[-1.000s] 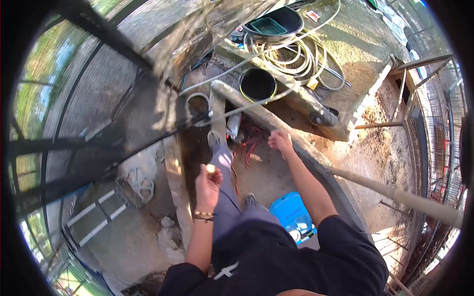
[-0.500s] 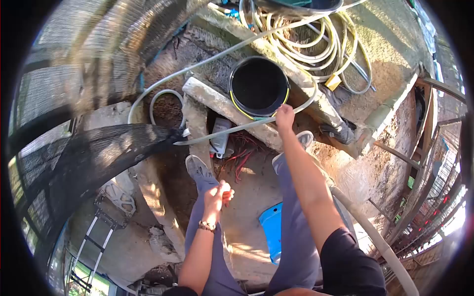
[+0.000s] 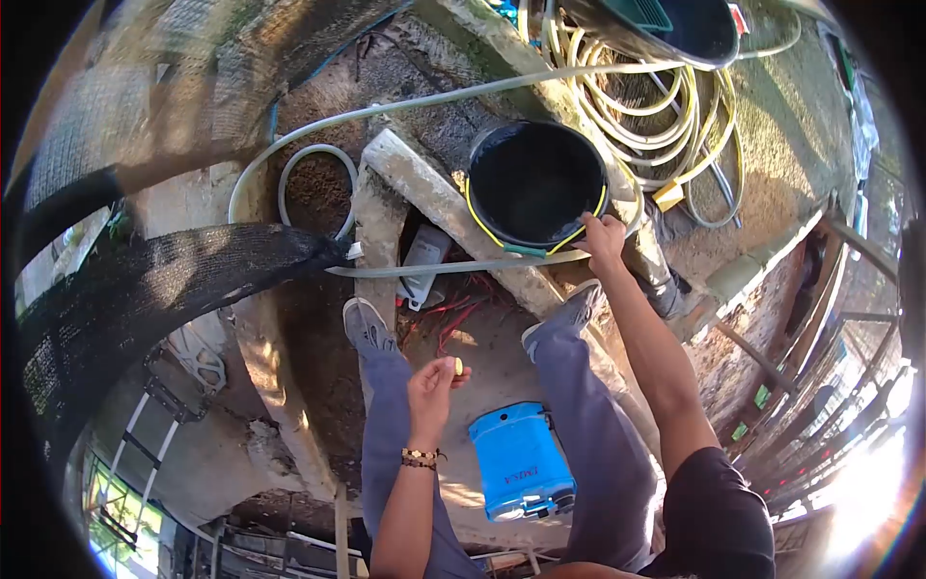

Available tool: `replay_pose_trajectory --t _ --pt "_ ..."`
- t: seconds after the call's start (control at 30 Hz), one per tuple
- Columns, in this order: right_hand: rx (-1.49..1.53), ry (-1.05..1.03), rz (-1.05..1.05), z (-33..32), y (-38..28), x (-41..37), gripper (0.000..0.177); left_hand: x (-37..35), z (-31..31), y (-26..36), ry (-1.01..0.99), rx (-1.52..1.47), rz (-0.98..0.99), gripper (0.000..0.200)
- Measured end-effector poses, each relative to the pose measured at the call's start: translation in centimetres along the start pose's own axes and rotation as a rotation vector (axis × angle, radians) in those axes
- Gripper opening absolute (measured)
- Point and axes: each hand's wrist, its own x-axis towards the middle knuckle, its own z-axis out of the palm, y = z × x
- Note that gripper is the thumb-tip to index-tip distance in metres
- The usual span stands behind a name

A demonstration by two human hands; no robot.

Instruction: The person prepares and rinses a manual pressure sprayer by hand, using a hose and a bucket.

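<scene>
My left hand [image 3: 432, 391] is raised over the ground between my legs. Its fingers pinch a small pale yellow piece [image 3: 458, 367], too small to name. My right hand [image 3: 603, 237] is closed at the near right rim of a black bucket [image 3: 526, 183], where the yellow handle [image 3: 489, 229] meets the rim. The bucket's inside is dark, and its contents cannot be made out. A pale hose [image 3: 463, 267] runs past the bucket's near side, close to my right hand, which hides part of it.
A blue tank [image 3: 521, 458] lies between my legs. Beyond the bucket are a coiled hose [image 3: 641, 125] and a large dark tub [image 3: 714, 39]. Concrete beams [image 3: 424, 188], a grey-white container [image 3: 424, 262] and red strands [image 3: 458, 323] lie ahead. Black netting [image 3: 174, 280] hangs at left.
The bucket looks larger and sits farther right in view, with my right hand now at its rim. The yellow piece in my left fingers has come into sight. The view has shifted, showing more blue tank.
</scene>
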Motion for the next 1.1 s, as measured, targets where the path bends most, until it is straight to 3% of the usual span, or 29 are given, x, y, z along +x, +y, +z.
replay_pose_trajectory --t 0.33,0.6,1.1 --pt "-0.029 -0.064 -0.182 3.1 -9.2 -4.9 0.037 0.1 0.1 -0.2 0.014 -0.140 -0.106 0.033" --pt "0.017 -0.135 -0.388 9.6 -14.5 -4.6 0.032 0.4 1.0 0.4 -0.027 -0.169 -0.125 0.036" --pt "-0.435 0.007 -0.397 19.1 -21.0 -4.2 0.017 0.5 -1.0 2.1 -0.006 -0.208 -0.106 0.040"
